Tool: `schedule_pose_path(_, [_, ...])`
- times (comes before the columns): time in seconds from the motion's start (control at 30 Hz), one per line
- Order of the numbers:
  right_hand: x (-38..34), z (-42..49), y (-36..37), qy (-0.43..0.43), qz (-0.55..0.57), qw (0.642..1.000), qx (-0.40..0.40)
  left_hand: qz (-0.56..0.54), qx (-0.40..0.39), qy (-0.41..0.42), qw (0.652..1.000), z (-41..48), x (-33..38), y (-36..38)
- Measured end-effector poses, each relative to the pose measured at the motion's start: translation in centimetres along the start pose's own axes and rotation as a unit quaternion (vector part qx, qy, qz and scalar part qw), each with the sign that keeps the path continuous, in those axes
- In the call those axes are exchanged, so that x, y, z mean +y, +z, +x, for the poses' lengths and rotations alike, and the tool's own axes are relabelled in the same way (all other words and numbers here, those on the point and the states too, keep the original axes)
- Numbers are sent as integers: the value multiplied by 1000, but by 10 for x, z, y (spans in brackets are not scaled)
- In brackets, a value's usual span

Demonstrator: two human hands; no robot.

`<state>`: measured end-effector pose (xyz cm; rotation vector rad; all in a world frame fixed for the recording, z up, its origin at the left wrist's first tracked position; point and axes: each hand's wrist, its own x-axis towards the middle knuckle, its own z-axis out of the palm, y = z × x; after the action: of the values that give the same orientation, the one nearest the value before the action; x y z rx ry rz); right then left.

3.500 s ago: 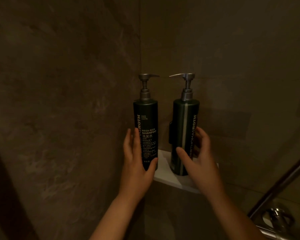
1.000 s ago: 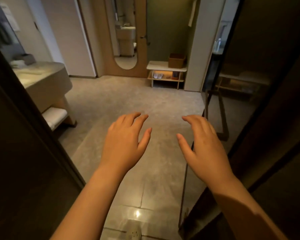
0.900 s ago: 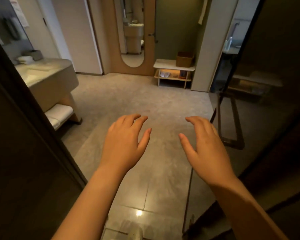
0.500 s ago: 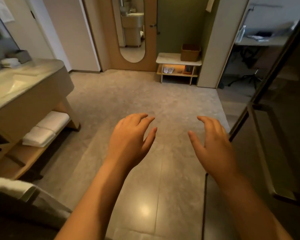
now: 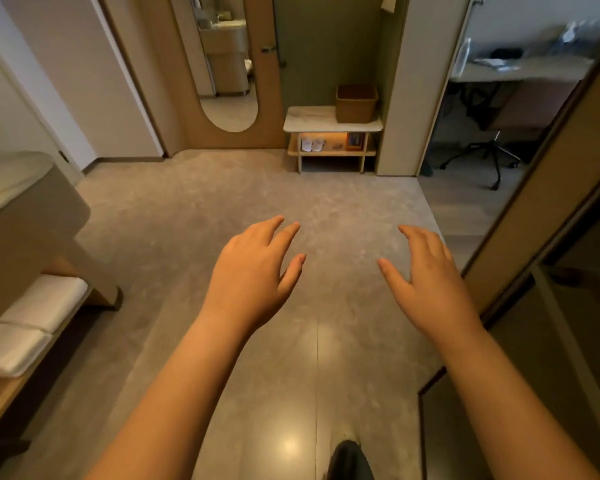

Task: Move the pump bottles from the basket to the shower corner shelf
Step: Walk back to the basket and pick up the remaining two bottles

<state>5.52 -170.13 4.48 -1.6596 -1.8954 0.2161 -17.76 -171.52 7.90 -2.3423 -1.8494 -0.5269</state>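
My left hand (image 5: 253, 271) and my right hand (image 5: 426, 275) are held out in front of me over the grey tiled floor, palms down, fingers spread, nothing in either. A brown basket (image 5: 356, 103) stands on a small marble-topped bench (image 5: 309, 121) against the far wall, well beyond my hands. No pump bottle and no shower shelf shows in this view.
A vanity (image 5: 28, 216) with folded white towels (image 5: 32, 323) underneath is at the left. A dark glass door (image 5: 551, 341) is close on the right. A wooden door with an oval mirror (image 5: 227, 64) faces me. A desk and office chair (image 5: 489, 154) lie past the right opening.
I have let go of the two bottles on the corner shelf and turned away from the shower. Over the last second the view has moved forward out of the doorway; both hands stay empty.
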Motion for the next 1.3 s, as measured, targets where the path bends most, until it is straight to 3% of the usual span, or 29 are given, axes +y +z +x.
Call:
schedule_pose_path(0.4, [63,298,38,-16,24,999,-30,25,7,-23,999,275,-36,63])
schedule_pose_path(0.83, [113,581,157,14,8,1000,-26,-57,62,-32,996,549,-143,191])
schedule_pose_path(1.3, [200,869,234,73,9,997,-16,-77,54,51,994,874,-213,314])
